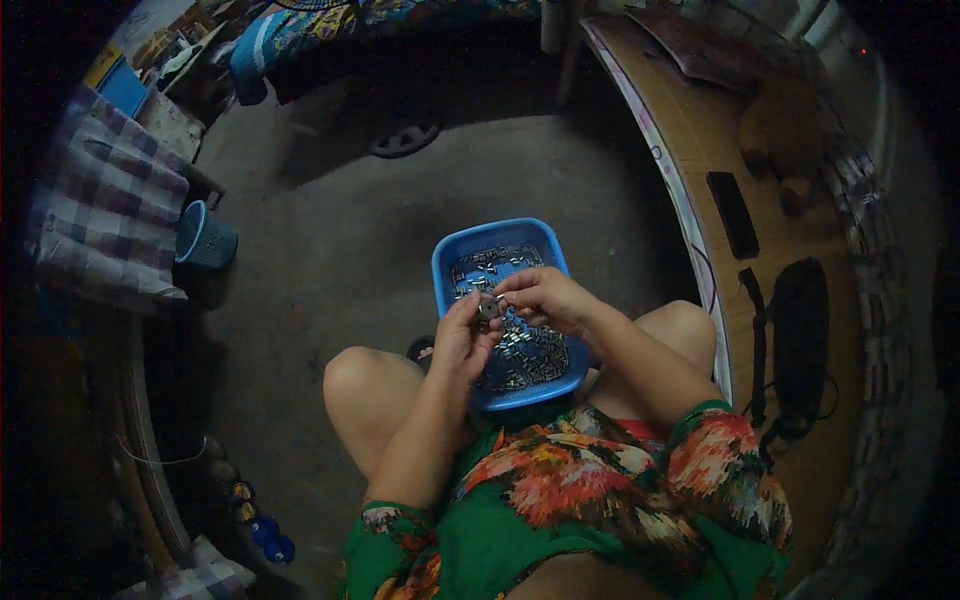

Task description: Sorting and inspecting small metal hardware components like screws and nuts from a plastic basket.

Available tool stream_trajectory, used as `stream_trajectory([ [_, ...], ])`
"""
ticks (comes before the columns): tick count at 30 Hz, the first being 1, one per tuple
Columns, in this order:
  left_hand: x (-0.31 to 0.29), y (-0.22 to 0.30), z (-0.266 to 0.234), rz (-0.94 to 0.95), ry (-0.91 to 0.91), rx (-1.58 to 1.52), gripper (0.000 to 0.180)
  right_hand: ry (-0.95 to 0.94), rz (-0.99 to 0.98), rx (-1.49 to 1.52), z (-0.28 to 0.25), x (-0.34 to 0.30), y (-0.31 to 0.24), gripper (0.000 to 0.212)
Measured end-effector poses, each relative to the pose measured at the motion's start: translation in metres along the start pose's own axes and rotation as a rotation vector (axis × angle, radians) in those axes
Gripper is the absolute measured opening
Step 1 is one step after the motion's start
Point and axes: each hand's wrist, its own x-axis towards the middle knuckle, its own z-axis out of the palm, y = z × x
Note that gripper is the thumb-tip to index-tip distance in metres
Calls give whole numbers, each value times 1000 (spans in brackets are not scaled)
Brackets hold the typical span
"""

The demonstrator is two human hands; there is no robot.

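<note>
Above a blue plastic basket (441,278), my left hand (460,340) pinches a small round grey disc (488,309) with a dark spot at its middle. My right hand (550,298) meets it from the right, its thumb and forefinger pressed together at the disc's edge. A tiny pale glint shows at those fingertips, too small to name. Many small shiny metal pieces (528,350) are spread over the basket's bottom, some short and rod-like. The basket stands between my bent knees, and my hands cover part of it.
Along the right runs a wooden bench (690,110) with a dark phone-like slab (733,215) and a black bag (800,340) on it. A small blue bin (207,240) stands at the left beside a checked cloth (110,200). A dark round base (405,138) lies on the floor ahead.
</note>
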Motion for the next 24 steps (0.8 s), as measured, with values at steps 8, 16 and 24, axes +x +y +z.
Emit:
stream_trajectory([
  [8,2,-3,-2,-3,29,-8,22,115,-110,-275,-1,4,10,17],
  [16,2,-3,-2,-19,33,-24,24,101,-185,-334,7,3,8,16],
  [24,2,-2,1,-19,74,9,24,80,-349,-326,2,10,18,13],
])
